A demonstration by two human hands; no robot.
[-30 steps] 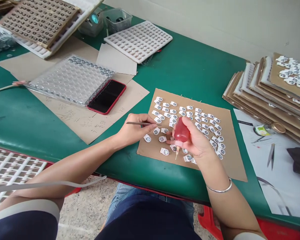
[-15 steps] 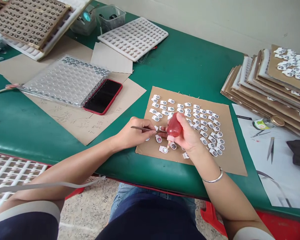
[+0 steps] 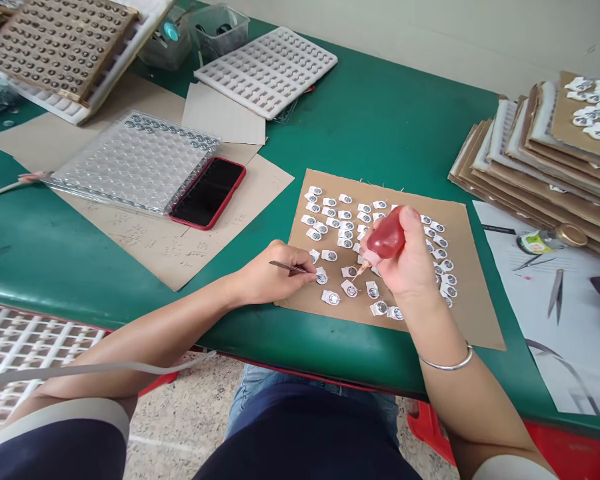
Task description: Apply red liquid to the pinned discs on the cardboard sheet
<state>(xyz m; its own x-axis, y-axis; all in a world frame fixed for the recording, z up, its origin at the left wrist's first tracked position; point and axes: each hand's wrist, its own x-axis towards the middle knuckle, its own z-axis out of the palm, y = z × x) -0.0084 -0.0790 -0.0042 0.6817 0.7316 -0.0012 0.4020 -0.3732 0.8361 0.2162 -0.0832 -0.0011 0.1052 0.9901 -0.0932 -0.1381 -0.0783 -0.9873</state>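
Tweezers [image 3: 286,267] are pinched in my left hand [image 3: 273,275], which rests at the left edge of a brown cardboard sheet [image 3: 473,327]. Their tip area is by a small white tagged piece [image 3: 321,276], partly behind my fingertips. My right hand [image 3: 413,260] is wrapped round a red squeeze bottle [image 3: 387,235], tilted with its nozzle down to the left. The nozzle tip is just above or touching another white piece with a round centre [image 3: 349,288]; I cannot tell which. Several similar pieces lie over the sheet, some hidden behind my right hand.
Left on the green table [image 3: 380,127] lie a phone [image 3: 209,193] and a clear bubbled tray [image 3: 135,160]. Behind them is a white slotted tray [image 3: 267,70]. Stacked boards [image 3: 525,143] stand at the right, near a glass jar [image 3: 545,240] and spare tweezers [image 3: 555,297] on white paper.
My right hand has moved right with the red bottle, and its nozzle has gone from a lower-left piece to one further right. My left fingers have lowered to a piece on the sheet.
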